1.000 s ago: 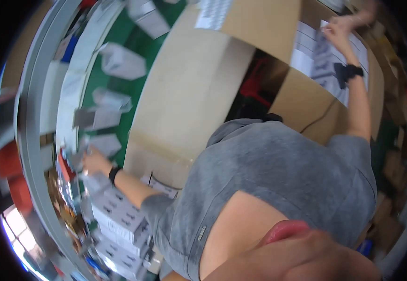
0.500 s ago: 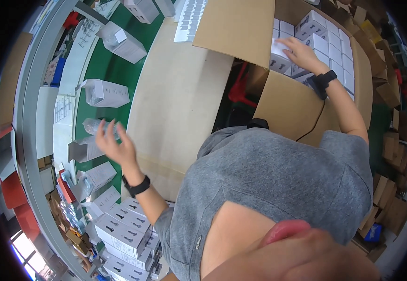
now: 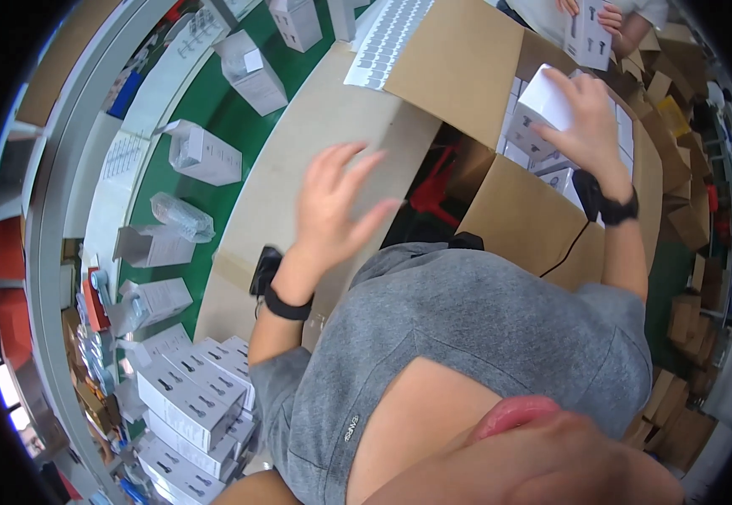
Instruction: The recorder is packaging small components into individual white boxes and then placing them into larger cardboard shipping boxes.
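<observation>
A: In the head view, where is the box being handled?

B: The white, glossy-topped cardboard box [image 3: 543,109] is at the left side of the large, open brown cardboard carton [image 3: 513,206]. The bare right hand [image 3: 583,122] spans it, thumb near its edge, fingers across its top. I can't tell whether that grip is clamped or merely resting.

A: And the left?

B: The bare left hand [image 3: 336,202] is spread wide, holding nothing, above the pale beige counter [image 3: 383,126].

A: What could go wrong?

B: My guess: a loose hold on those smooth faces could let the box slip, and a tilt could dent its edges against the packed white boxes [image 3: 558,178]. The thin black cable [image 3: 569,252] by the right wrist might snag on the carton's near flap.

A: Counts?

B: One box under the right hand, one carton, one cable, two black wristbands [image 3: 288,308]. Another person's two hands [image 3: 610,21] hold one white printed box [image 3: 587,38]. Along the green strip [image 3: 206,99] stand five white boxes [image 3: 206,160] above the stack, plus one clear plastic-wrapped bundle [image 3: 182,216]. The stacked white printed boxes [image 3: 189,387] and the packed ones overlap too much to count.
</observation>
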A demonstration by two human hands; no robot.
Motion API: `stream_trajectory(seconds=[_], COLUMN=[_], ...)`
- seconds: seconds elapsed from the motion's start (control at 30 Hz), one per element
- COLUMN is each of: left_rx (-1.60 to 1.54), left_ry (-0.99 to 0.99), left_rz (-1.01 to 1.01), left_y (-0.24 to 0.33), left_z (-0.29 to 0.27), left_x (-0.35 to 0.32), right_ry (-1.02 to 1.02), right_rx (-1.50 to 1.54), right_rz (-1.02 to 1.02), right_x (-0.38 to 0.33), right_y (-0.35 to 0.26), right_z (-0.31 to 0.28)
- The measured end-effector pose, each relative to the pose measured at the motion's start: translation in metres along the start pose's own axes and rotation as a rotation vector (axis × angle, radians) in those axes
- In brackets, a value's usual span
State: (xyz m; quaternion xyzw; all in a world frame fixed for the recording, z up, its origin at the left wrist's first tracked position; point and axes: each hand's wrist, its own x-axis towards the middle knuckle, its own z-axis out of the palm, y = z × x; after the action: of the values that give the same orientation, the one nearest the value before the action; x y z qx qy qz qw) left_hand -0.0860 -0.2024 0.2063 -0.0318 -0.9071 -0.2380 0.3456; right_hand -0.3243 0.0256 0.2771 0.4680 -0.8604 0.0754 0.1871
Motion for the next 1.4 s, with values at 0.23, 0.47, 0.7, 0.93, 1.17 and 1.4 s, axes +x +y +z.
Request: stream_trajectory(seconds=[0.23, 0.47, 0.7, 0.93, 1.17, 1.4], left_rx=[0.036, -0.741, -1.173, -1.159, -1.023, -0.468], left_ry=[-0.073, -0.467, -0.683, -0.632, -0.225, -0.090], left_rz=[-0.110, -0.513, -0.547, -0.382, -0.468, -0.414], left_y=[0.049, 0.004, -0.008, -0.020, -0.035, -0.055], left_z=[0.023, -0.001, -0.001, 0.001, -0.008, -0.001], left_x=[0.025, -0.024, -0.052, -0.061, -0.092, -0.107], right_ry=[-0.166, -0.339, -0.316, -0.734, -0.256, -0.583], right_rx=[0.828, 0.658, 0.859, 1.334, 1.670, 1.340], right_rz=[0.109, -0.347, -0.746, -0.379, -0.078, -0.013], right_x=[-0.003, -0.003, -0.022, 0.008, 0.000, 0.027], right_y=[-0.090, -0.111, -0.136, -0.078, -0.152, -0.198], right_z=[-0.006, 0.006, 0.012, 0.059, 0.060, 0.124])
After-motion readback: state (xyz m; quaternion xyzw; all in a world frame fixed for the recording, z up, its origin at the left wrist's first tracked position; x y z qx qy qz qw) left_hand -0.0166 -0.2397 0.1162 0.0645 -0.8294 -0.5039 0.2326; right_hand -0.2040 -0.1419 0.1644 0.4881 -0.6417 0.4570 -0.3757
